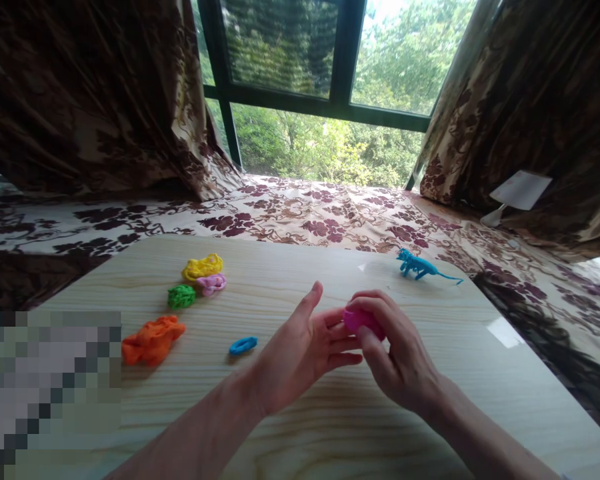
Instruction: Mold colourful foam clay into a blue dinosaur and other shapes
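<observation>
A right hand (400, 353) grips a magenta lump (363, 323) between thumb and fingers above a pale wood-grain table (290, 427), while the left hand (305, 353) lies open, thumb raised, fingertips at the lump's edge. Seen from the lump, a blue four-legged figure (420, 267) with a long tail stands between one and two o'clock. Toward ten o'clock sits a yellow piece (203, 267), touching a light pink piece (212, 285); near nine o'clock rest a green piece (181, 297), a blue ring (243, 345) and, farther out, an orange piece (153, 341).
</observation>
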`<state>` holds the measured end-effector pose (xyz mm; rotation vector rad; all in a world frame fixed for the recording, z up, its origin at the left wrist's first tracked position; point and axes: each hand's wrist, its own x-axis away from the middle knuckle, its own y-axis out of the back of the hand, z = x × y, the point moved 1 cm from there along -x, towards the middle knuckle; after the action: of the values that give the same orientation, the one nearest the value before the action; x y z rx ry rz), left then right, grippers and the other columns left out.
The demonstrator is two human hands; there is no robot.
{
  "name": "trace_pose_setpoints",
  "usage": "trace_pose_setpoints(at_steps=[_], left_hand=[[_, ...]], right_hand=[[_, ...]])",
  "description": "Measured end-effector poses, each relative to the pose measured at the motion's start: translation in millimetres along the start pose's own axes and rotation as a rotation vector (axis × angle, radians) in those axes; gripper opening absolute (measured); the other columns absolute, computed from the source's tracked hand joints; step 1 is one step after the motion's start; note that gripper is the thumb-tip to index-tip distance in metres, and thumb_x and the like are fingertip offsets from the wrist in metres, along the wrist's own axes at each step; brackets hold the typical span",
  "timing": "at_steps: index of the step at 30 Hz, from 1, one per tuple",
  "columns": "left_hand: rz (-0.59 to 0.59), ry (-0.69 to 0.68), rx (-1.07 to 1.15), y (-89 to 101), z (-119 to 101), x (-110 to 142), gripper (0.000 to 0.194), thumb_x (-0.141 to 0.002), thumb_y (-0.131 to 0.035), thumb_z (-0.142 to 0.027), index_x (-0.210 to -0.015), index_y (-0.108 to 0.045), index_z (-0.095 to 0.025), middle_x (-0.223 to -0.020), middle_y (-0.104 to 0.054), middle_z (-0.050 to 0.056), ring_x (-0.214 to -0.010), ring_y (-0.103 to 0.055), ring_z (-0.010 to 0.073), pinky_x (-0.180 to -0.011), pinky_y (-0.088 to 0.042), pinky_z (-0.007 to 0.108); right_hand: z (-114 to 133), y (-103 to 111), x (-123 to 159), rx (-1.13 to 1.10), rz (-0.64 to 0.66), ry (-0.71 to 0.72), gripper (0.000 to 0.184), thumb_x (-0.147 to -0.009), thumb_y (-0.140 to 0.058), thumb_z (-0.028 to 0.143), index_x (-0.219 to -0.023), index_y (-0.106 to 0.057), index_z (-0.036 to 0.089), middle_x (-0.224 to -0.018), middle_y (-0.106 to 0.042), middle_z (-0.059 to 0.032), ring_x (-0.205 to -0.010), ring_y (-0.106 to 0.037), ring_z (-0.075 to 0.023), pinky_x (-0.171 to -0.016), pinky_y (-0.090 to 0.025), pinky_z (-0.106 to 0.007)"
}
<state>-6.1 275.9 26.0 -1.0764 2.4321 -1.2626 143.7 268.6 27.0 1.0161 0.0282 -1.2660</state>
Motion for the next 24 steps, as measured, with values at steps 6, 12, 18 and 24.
trace_pose_setpoints(at_steps=[6, 12, 18, 24], left_hand=[[-0.021, 0.025, -0.108, 5.2, 4, -1, 0.062, -0.085, -0.025, -0.06, -0.101, -0.062, -0.014, -0.107, -0.062, 0.011, -0.107, -0.052, 0.0258, -0.097, -0.031, 0.041], [-0.044, 0.017, -0.141, 3.2, 5, 0, 0.054, -0.087, -0.027, -0.055, -0.098, -0.062, -0.016, -0.109, -0.061, 0.01, -0.106, -0.052, 0.0251, -0.096, -0.032, 0.042], [-0.116, 0.105, -0.089, 5.4, 10, -1, 0.054, -0.084, -0.033, -0.056, -0.093, -0.063, -0.011, -0.096, -0.063, 0.013, -0.089, -0.059, 0.0232, -0.088, -0.04, 0.041], [-0.163, -0.107, -0.103, 7.8, 4, -1, 0.028, -0.084, -0.051, -0.035, -0.101, -0.061, -0.016, -0.097, -0.063, 0.008, -0.085, -0.059, 0.0158, -0.081, -0.044, 0.029]], right_hand=[[2, 5, 6, -0.018, -0.021, -0.062, 0.019, -0.083, -0.046, 0.017, -0.065, -0.042, 0.019, -0.061, -0.045, 0.0016, -0.056, -0.042, -0.0113, -0.055, -0.033, -0.026], [15, 5, 7, -0.195, 0.051, -0.106, 0.03, -0.09, -0.037, 0.02, -0.061, -0.039, 0.019, -0.05, -0.039, 0.0054, -0.045, -0.037, -0.0075, -0.047, -0.028, -0.022], [12, 3, 3, -0.113, -0.051, -0.165, 0.025, -0.088, -0.043, 0.025, -0.063, -0.041, 0.019, -0.055, -0.041, 0.0045, -0.049, -0.04, -0.009, -0.048, -0.032, -0.022], [5, 0, 0, 0.04, 0.129, -0.041, 0.055, -0.072, -0.055, 0.012, -0.125, -0.04, 0.016, -0.122, -0.044, -0.0108, -0.111, -0.045, -0.0214, -0.094, -0.039, -0.034]])
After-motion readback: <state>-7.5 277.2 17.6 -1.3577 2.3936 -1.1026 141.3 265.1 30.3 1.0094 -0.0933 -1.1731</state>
